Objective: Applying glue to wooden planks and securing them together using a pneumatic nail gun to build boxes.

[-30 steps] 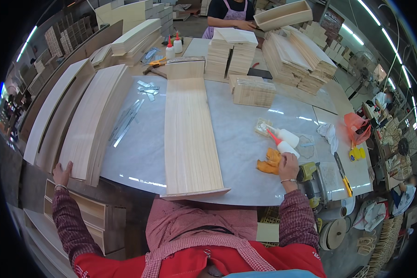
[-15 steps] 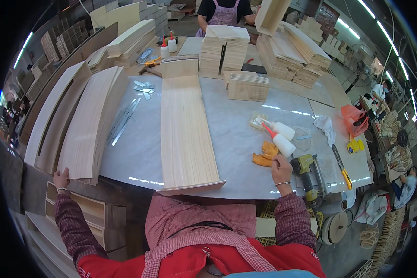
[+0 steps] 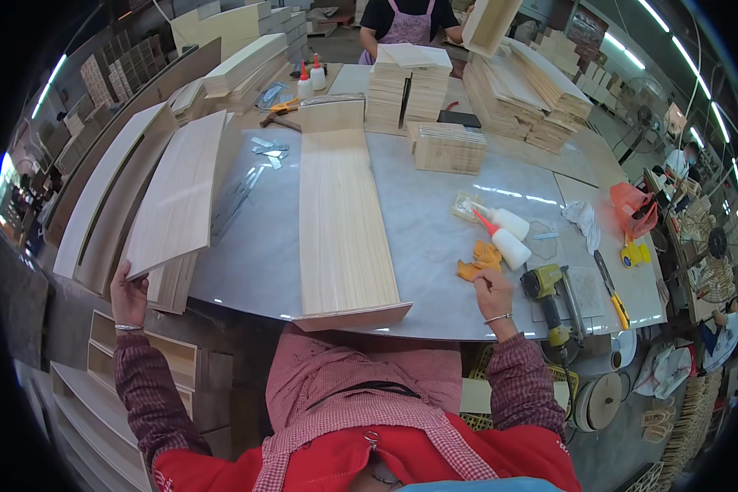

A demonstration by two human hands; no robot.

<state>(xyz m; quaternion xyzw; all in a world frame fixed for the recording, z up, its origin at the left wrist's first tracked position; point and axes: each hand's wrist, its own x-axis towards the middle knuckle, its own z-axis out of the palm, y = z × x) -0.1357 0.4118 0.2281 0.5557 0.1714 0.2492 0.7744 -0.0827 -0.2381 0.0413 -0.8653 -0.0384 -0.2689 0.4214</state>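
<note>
While left hand (image 3: 129, 297) pinches long pale-wood board (image 3: 176, 205), right hand (image 3: 494, 295) hangs curled, seemingly empty; end-capped pale-wood panel (image 3: 344, 230) at table's (image 3: 430, 246) near edge: sideless.

Fairly bright indoor light on the table (image 3: 426, 225), ceiling tubes (image 3: 692, 72) visible upper right and left; white glare streaks on its glossy top, dim underneath. Fisheye bows the table's near edge and stretches the rim, black corners, far background soft.
</note>
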